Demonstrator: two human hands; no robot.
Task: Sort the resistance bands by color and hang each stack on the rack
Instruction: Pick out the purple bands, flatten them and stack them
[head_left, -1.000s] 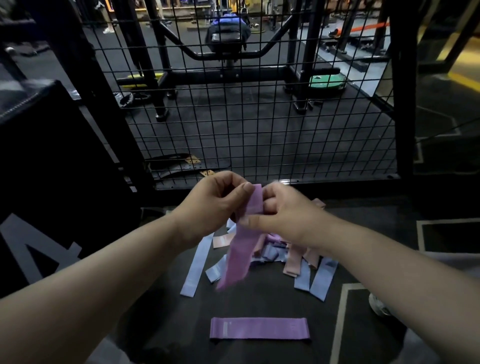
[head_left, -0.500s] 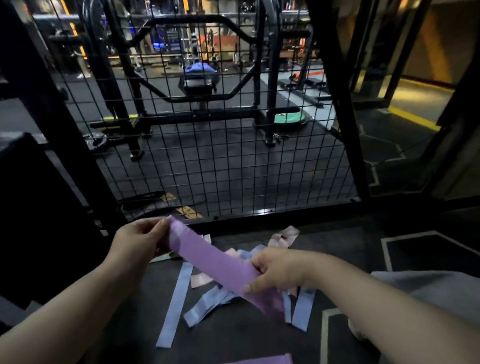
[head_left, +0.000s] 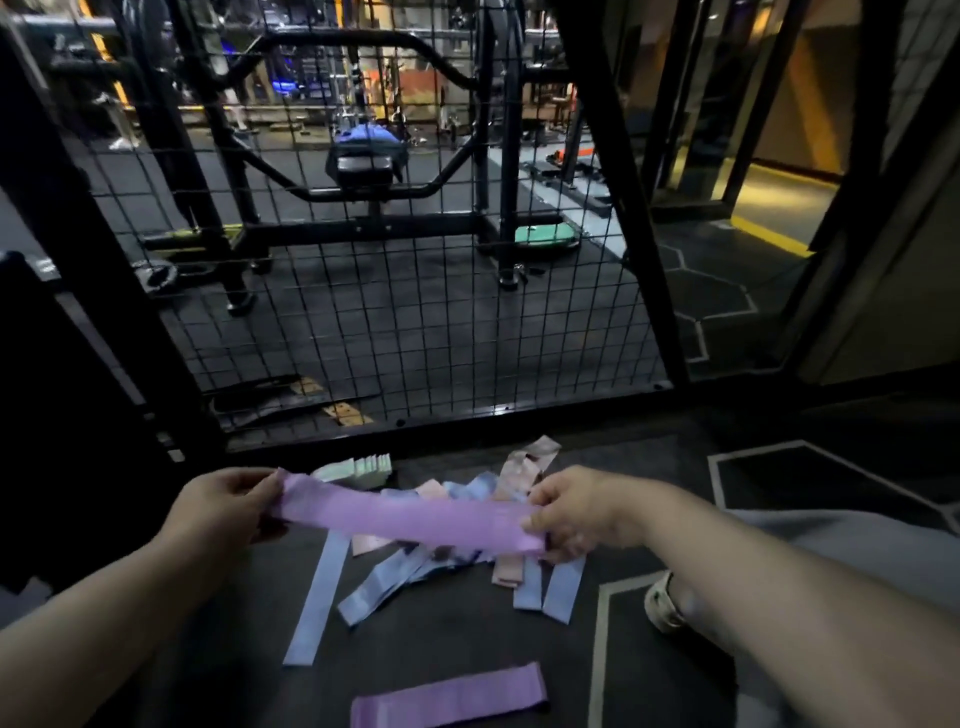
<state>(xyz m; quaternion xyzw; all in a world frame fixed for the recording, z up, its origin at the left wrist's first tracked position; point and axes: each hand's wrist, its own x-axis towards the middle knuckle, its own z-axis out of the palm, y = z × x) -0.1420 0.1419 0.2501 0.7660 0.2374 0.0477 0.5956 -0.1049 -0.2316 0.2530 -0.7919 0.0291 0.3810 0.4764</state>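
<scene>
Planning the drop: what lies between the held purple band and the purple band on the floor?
In the head view, ends of loose blue bands, then bare floor mat.

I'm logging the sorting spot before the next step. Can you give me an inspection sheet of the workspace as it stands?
Surface: dark floor mat with pale inlaid lines.
Job's things: purple band held flat between both hands; second purple band lying on the mat nearer the person; green stack by the wire-mesh fence; mixed pile of blue and pink bands under the held one.
Clutter: pale shoe at right.
Grippers: left hand pinches the band's left end; right hand its right end.
Cables: nothing seen.
Surroundings: fence ahead, no bands on it; gym machine beyond.
</scene>
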